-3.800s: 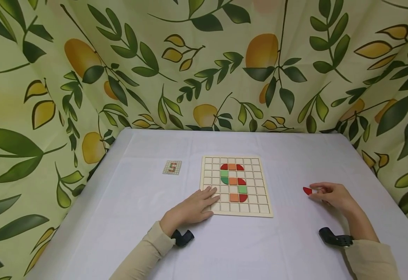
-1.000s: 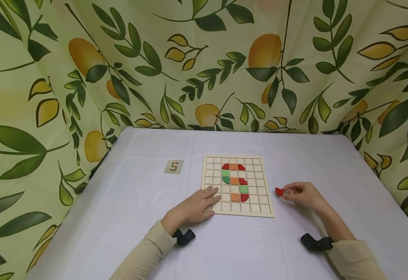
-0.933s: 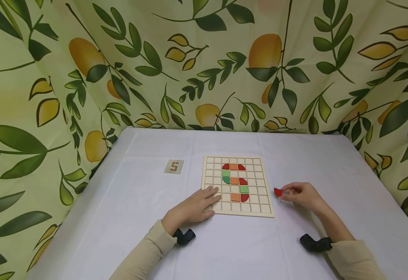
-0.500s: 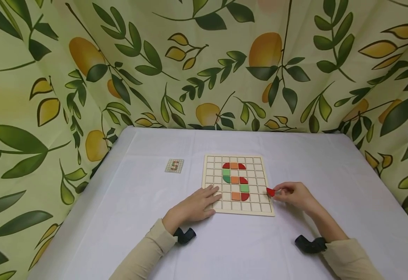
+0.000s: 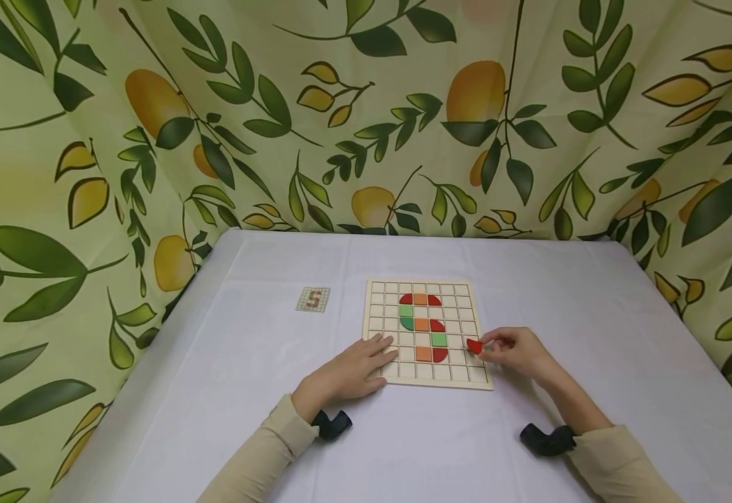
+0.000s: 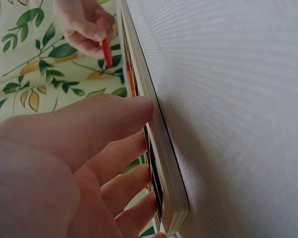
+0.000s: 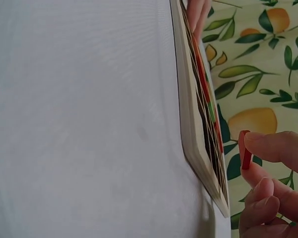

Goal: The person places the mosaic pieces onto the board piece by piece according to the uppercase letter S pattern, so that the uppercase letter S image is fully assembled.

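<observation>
A square wooden grid board (image 5: 397, 374) lies on the table, with red, orange and green tiles set in its cells in the shape of an S. My left hand (image 5: 350, 368) rests flat on the board's left front corner, fingers spread and straight. In the left wrist view, its thumb lies along the board's edge. My right hand (image 5: 517, 351) pinches a red tile (image 5: 474, 346) with one curved side between thumb and fingertip, over the board's right edge columns. The right wrist view shows this red tile (image 7: 246, 150) held on edge, apart from the board.
A small card (image 5: 312, 299) printed with a grid and an S lies left of the board. White cloth (image 5: 265, 279) covers the table. A curtain (image 5: 366, 126) with leaves and fruit hangs behind. Dark wrist devices (image 5: 548, 440) sit under both forearms.
My right hand has carried the red tile leftward from the table on the right to over the board's right side. The left hand stays on the board.
</observation>
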`<state>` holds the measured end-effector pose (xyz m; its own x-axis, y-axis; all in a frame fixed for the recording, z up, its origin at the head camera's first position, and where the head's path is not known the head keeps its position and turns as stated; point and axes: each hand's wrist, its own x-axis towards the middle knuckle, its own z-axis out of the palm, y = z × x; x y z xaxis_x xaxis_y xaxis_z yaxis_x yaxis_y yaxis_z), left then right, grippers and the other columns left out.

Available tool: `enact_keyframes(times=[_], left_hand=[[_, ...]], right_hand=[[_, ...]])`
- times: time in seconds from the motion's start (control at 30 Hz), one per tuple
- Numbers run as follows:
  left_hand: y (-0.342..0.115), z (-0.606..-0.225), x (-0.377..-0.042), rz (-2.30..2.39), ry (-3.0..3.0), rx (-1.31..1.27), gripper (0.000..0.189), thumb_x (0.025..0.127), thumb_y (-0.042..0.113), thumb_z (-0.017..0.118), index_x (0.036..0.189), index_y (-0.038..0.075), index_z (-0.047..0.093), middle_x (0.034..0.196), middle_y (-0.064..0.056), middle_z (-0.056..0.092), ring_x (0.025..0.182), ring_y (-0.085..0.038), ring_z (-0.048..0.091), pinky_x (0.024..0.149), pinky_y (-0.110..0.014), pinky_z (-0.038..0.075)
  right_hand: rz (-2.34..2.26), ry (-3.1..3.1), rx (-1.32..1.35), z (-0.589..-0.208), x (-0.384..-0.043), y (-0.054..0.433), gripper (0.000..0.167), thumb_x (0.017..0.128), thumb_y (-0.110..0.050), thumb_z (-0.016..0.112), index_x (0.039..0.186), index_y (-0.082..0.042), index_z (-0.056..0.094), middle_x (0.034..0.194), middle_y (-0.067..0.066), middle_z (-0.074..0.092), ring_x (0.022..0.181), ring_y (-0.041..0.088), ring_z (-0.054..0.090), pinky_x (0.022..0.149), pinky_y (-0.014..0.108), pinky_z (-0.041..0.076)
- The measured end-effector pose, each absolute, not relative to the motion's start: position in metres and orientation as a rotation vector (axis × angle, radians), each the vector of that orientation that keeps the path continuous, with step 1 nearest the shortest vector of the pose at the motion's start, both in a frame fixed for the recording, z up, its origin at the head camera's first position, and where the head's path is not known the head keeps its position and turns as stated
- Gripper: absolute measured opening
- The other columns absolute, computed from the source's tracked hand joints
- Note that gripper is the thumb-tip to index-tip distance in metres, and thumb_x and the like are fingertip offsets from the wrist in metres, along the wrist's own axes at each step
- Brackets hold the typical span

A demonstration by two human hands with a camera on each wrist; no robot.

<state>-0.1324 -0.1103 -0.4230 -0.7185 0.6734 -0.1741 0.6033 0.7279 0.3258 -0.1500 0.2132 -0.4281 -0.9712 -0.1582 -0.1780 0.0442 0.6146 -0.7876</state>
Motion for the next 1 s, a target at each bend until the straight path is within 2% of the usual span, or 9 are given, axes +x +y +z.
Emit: enact_keyframes(times=[1.0], left_hand=[[-0.11,-0.428,-0.133,0.353,2.659,0.991,0.053,0.098,0.027,0.053,0.147,0.014,0.041,0.16,-0.009,0.03,0.151,-0.028,0.025,0.123,-0.046,0.026]], right_hand=[[-1.349,2.538,-0.217,-0.429,-0.154,0.181,0.029,0.078,-0.009,0.076,0.101,0.006,0.068,0.065,-0.003,0.047,0.061,0.008,0.044,0.051,0.018,0.036]])
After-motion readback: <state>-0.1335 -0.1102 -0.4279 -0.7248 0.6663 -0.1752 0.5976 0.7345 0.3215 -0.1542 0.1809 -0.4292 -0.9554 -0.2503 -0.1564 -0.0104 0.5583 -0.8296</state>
